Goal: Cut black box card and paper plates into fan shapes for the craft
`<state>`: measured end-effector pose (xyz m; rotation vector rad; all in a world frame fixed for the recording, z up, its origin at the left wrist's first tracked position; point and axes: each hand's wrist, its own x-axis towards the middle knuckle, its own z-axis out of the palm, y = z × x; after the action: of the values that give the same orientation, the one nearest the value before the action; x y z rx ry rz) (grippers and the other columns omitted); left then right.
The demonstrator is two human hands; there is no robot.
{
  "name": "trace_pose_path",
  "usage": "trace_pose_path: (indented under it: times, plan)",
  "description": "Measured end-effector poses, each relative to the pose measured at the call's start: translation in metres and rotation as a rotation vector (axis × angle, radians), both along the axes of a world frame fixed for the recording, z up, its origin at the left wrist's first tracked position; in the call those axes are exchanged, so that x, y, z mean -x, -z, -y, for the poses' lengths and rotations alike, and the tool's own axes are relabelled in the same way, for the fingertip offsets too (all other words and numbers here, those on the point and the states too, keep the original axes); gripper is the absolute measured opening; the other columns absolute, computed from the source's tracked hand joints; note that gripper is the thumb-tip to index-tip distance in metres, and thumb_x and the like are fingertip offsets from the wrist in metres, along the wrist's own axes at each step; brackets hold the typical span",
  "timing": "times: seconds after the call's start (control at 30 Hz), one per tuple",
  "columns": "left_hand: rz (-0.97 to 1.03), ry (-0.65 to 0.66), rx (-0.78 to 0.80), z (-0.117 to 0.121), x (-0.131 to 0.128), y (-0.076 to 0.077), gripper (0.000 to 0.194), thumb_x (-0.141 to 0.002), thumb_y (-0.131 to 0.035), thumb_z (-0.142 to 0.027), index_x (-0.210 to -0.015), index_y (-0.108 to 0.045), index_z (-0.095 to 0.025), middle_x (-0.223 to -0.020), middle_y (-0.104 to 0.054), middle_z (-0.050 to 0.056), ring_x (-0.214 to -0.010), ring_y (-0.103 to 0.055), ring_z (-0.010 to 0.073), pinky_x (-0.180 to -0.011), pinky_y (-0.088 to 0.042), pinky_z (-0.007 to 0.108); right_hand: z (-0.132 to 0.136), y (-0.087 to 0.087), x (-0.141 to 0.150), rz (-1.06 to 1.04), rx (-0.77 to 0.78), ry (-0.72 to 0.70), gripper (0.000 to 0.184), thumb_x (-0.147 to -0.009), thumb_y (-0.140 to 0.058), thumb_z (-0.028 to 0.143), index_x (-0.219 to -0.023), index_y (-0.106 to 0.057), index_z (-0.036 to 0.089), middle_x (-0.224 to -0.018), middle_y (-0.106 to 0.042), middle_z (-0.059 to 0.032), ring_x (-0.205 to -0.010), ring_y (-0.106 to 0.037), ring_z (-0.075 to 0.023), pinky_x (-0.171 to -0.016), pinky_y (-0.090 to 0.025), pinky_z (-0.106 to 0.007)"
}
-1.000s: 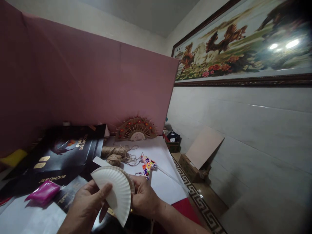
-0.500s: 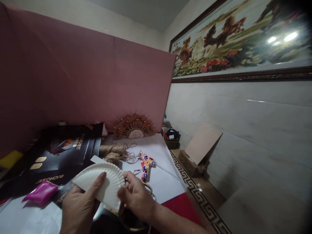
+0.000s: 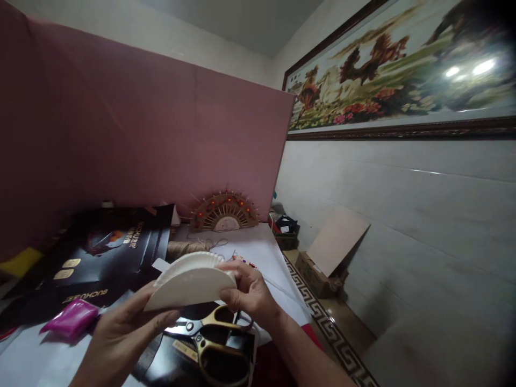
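Observation:
A white paper plate (image 3: pixel 189 287), bent over along a fold or cut into two layers, is held up between my hands. My left hand (image 3: pixel 137 322) grips its left end, thumb below and fingers behind. At the right end, my right hand (image 3: pixel 245 287) pinches the plate between thumb and fingers. The two layers stand slightly apart at the top, showing the ribbed rim inside. Beneath the plate lie scissors (image 3: pixel 217 344) with gold-coloured handles, resting on a dark glossy surface, blades toward the left. The blade tips are partly hidden by my left hand.
A black printed box or bag (image 3: pixel 108 252) and a pink packet (image 3: pixel 70 318) are on the left. Behind the plate lies a roll of twine (image 3: pixel 189 247). A decorated fan-shaped piece (image 3: pixel 226 210) leans against the pink panel (image 3: pixel 161 134). A cardboard box (image 3: pixel 316 274) stands on the floor at right.
The plate has been tilted from its ribbed face to its smooth side, and its layers have parted. My right hand has moved up and right. The scissors have come into fuller view.

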<state>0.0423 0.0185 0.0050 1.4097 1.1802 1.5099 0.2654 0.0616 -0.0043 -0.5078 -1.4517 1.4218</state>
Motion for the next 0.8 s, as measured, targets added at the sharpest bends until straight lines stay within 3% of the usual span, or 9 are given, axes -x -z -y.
trace_pose_path:
  times: [0.07, 0.13, 0.3, 0.4, 0.57, 0.67, 0.8]
  plan:
    - [-0.078, -0.041, -0.148, -0.001, -0.001, 0.002, 0.021, -0.056, -0.083, -0.035, -0.075, -0.079, -0.028, -0.098, -0.073, 0.005, -0.083, -0.069, 0.0242, -0.064, -0.056, 0.023, -0.001, 0.001, -0.001, 0.018, -0.016, 0.016, 0.037, -0.069, -0.080, 0.044, -0.083, -0.062, 0.015, -0.057, -0.050, 0.0055, -0.045, -0.041, -0.0054, -0.041, -0.031, -0.018]
    - [-0.097, -0.113, -0.217, -0.001, -0.001, 0.005, 0.016, -0.059, -0.081, -0.033, -0.075, -0.080, -0.031, -0.111, -0.071, 0.003, -0.095, -0.067, 0.0253, -0.074, -0.056, 0.022, 0.000, 0.002, 0.001, 0.024, -0.018, 0.048, 0.038, -0.070, -0.078, 0.048, -0.072, -0.059, 0.015, -0.055, -0.051, 0.0040, -0.044, -0.042, -0.0065, -0.042, -0.031, -0.020]
    - [-0.040, -0.176, -0.211, 0.001, -0.002, 0.015, 0.012, -0.060, -0.081, -0.032, -0.071, -0.079, -0.030, -0.108, -0.073, 0.001, -0.093, -0.069, 0.0245, -0.079, -0.056, 0.024, 0.008, -0.003, 0.009, 0.005, -0.207, 0.245, 0.041, -0.071, -0.079, 0.043, -0.055, -0.052, 0.016, -0.067, -0.053, -0.0002, -0.064, -0.049, -0.0112, -0.060, -0.039, -0.024]
    - [0.034, -0.247, -0.158, 0.004, -0.009, 0.019, 0.015, -0.060, -0.082, -0.034, -0.074, -0.079, -0.029, -0.095, -0.076, 0.001, -0.086, -0.069, 0.0212, -0.077, -0.056, 0.021, 0.015, -0.005, 0.013, -0.061, -0.148, 0.242, 0.038, -0.071, -0.079, 0.041, -0.058, -0.052, 0.017, -0.068, -0.055, -0.0001, -0.067, -0.052, -0.0122, -0.062, -0.041, -0.024]
    - [0.172, -0.345, 0.018, 0.008, -0.021, 0.022, 0.026, -0.056, -0.086, -0.035, -0.080, -0.079, -0.028, -0.091, -0.077, -0.002, -0.083, -0.068, 0.0171, -0.072, -0.054, 0.017, 0.021, 0.002, 0.021, -0.134, 0.042, 0.262, 0.040, -0.073, -0.077, 0.043, -0.064, -0.046, 0.019, -0.060, -0.056, 0.0028, -0.048, -0.051, -0.0086, -0.047, -0.039, -0.021]
    - [0.170, -0.379, 0.112, 0.010, -0.023, 0.021, 0.032, -0.054, -0.086, -0.038, -0.083, -0.079, -0.026, -0.090, -0.078, -0.001, -0.080, -0.069, 0.0179, -0.066, -0.055, 0.017, 0.023, 0.006, 0.024, -0.134, 0.067, 0.314, 0.039, -0.073, -0.076, 0.043, -0.066, -0.047, 0.018, -0.051, -0.055, 0.0045, -0.044, -0.048, -0.0073, -0.047, -0.038, -0.020]
    - [0.208, -0.373, 0.150, 0.011, -0.024, 0.018, 0.035, -0.054, -0.087, -0.039, -0.085, -0.077, -0.026, -0.086, -0.078, -0.002, -0.084, -0.070, 0.0182, -0.070, -0.055, 0.017, 0.026, 0.009, 0.029, -0.137, 0.092, 0.355, 0.041, -0.073, -0.076, 0.046, -0.067, -0.046, 0.018, -0.048, -0.050, 0.0066, -0.042, -0.045, -0.0063, -0.044, -0.036, -0.018]
